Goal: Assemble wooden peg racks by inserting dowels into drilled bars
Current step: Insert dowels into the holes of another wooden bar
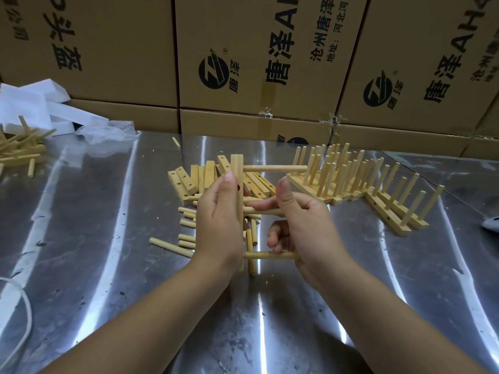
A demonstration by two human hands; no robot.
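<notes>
Over the bench's (108, 252) middle, the left hand (218, 228) grips one drilled bar (237, 168) upright. A top dowel (275, 168) and a bottom dowel (270, 255) jut from it, and the right hand (299, 222) pinches a third dowel (263, 211) at its middle.

Pale bare wood on glossy sheet metal.
The bar (238, 182) in the left hand (220, 225) and the dowel (266, 211) in the right hand (299, 220) are smooth, matt, unvarnished wood; beneath both hands the metal table (108, 211) is shiny and scuffed; beyond them stand matt brown cardboard boxes (121, 49).
</notes>
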